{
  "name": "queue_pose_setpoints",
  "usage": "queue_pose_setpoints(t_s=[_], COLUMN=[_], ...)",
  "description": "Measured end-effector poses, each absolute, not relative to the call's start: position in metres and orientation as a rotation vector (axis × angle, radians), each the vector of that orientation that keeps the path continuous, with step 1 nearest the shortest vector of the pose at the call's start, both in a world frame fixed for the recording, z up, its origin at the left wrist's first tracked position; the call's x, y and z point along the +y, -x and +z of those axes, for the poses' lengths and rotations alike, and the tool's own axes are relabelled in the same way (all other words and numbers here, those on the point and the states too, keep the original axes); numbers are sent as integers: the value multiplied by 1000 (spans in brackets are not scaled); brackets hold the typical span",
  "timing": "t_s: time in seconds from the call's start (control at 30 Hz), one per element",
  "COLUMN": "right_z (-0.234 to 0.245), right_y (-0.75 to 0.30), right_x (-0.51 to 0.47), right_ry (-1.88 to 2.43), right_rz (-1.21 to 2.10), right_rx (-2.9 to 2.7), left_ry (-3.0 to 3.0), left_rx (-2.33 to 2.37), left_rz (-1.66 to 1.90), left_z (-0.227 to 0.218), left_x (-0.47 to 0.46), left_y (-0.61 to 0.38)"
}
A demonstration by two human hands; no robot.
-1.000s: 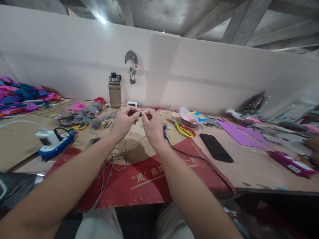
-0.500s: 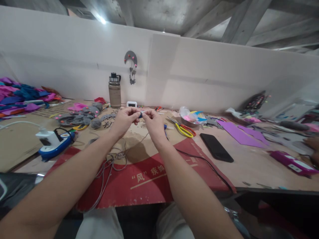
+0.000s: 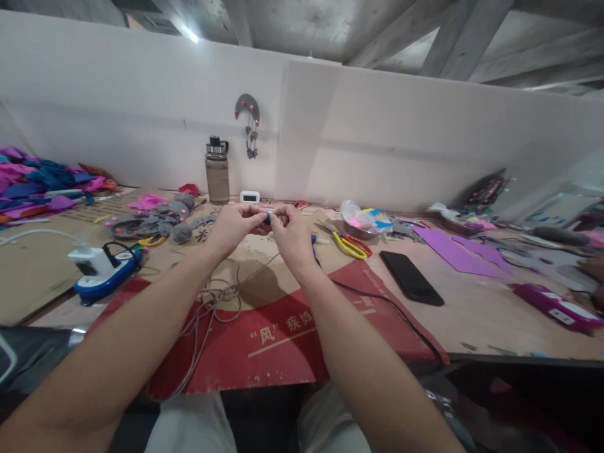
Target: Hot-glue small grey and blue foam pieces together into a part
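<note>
Pinched between the fingertips of both hands is a small dark-blue piece, mostly hidden, its kind unclear. My left hand closes on it from the left and my right hand from the right, the two nearly touching. Both are raised over the brown and red cardboard sheet. A loose tangle of grey yarn lies below them, and one strand runs up toward my right hand. Just beyond the fingers stands a small white digital clock. Something with a blue end shows behind my right wrist.
To the right lie yellow-handled scissors, a black phone, purple felt and a metal bowl. On the left sit a blue power strip and grey yarn balls. A water bottle stands by the partition. Another person's hand shows at the far right.
My fingers have shifted slightly around the blue piece, staying in nearly the same place. The other things lie as before; the view has moved a little.
</note>
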State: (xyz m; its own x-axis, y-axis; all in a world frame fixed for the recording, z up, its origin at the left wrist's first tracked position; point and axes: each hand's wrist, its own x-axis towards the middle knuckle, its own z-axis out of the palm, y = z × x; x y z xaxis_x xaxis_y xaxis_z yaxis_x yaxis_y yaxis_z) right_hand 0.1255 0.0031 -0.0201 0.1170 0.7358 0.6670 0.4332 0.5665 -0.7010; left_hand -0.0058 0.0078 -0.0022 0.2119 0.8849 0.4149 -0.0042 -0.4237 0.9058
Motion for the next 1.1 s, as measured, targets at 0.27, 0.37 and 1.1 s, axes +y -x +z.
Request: queue_pose_setpoints(t_s=[0.27,0.37,1.1], right_z=[-20,-22,-23], right_y=[-124,-122,-116], right_x=[1,1,-7], right_ry=[1017,1022,987], right_rz=[210,290,248], right_rx=[-1593,-1560,-1733], left_ry=[-1793,-1844,-1492], left_rx=[962,1032,831], left_rz=[1336,1399,1570], left_z=[3,3,-7], left_x=[4,6,25], left_y=[7,10,16])
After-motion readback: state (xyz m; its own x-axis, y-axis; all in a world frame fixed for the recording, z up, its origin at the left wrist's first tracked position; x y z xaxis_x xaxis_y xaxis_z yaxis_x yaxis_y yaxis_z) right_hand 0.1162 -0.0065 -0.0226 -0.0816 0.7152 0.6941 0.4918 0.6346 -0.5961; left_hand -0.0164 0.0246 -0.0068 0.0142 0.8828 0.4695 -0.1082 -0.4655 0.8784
